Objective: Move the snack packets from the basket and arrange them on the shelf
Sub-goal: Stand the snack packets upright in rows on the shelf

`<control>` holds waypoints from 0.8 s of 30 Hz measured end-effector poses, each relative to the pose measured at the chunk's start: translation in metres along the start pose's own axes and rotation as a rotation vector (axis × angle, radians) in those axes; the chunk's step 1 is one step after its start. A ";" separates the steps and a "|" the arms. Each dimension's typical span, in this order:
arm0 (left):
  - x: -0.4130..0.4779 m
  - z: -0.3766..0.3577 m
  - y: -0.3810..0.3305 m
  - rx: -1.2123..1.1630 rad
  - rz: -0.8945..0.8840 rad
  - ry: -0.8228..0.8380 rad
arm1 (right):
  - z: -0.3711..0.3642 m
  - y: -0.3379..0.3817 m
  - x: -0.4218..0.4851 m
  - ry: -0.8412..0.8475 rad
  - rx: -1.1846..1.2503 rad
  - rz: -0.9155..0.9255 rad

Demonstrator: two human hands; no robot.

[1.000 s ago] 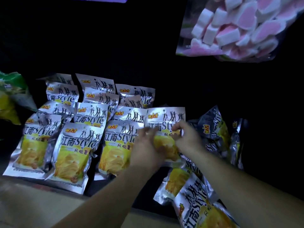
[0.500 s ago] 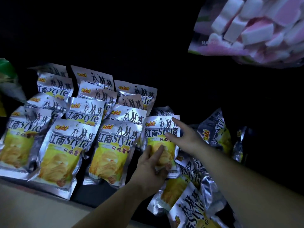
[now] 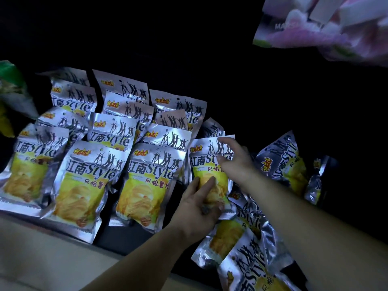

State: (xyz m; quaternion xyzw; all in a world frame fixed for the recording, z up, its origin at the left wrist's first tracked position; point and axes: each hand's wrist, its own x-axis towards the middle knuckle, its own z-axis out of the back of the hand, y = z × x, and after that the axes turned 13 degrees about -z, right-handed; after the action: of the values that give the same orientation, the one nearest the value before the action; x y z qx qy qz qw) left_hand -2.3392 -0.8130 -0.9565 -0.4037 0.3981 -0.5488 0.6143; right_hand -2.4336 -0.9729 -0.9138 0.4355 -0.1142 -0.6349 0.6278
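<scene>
Head view: the snack packet [image 3: 201, 162] leans at the right end of the near row of packets [image 3: 88, 181] on the shelf [image 3: 134, 236]. The left hand [image 3: 197, 208] lays straight fingers on the packet's lower half. The right hand [image 3: 233, 162], fingers released and spread, touches its top right. Loose packets [image 3: 247, 259] lie heaped near right.

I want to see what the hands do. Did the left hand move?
Yes. The left hand slid nearer the person: from beside the top of the neighbouring packet to beside its lower half.
</scene>
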 end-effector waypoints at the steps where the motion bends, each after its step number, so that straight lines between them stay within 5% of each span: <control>1: 0.000 0.000 -0.002 -0.004 0.000 0.008 | -0.002 0.001 -0.003 -0.012 0.003 0.012; 9: 0.011 0.001 -0.015 0.264 -0.076 0.030 | 0.015 -0.005 -0.045 -0.099 0.048 0.177; 15: 0.018 0.001 -0.030 0.634 -0.099 -0.170 | 0.012 0.006 -0.052 -0.205 0.062 0.359; 24: 0.036 0.000 -0.024 0.328 0.008 -0.132 | 0.017 -0.027 -0.046 -0.122 -0.049 0.228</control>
State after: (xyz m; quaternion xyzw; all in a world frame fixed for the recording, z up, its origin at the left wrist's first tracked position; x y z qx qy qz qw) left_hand -2.3449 -0.8509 -0.9360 -0.3314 0.2637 -0.5762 0.6990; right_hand -2.4722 -0.9329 -0.9038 0.3648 -0.1855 -0.5873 0.6983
